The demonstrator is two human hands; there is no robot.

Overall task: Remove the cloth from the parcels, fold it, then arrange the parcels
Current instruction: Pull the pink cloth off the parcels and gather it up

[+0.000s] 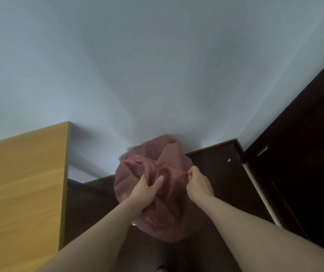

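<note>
1. Here, in the head view, a dusty-red cloth lies bunched in a rounded heap on a dark wooden surface, its far side close against a pale wall.
2. The left hand sits on the near-left part of the heap, fingers curled into the fabric and thumb stretched across a fold, so it grips a gathered ridge of the cloth.
3. The right hand is just to the right of the left one, apart from it, with its fingers closed tight on the cloth's right edge; a taut crease runs from this pinch toward the left hand.
4. Beyond both hands the cloth rises into a hump; nearer than the hands it hangs down toward the person between the two bare forearms.
5. What lies under the cloth is hidden; the parcels cannot be made out.
6. Left of the left hand stands a light wooden cabinet side, well apart from the cloth.
7. Right of the right hand, past the dark surface, is a dark door with a pale strip along its foot.
</note>
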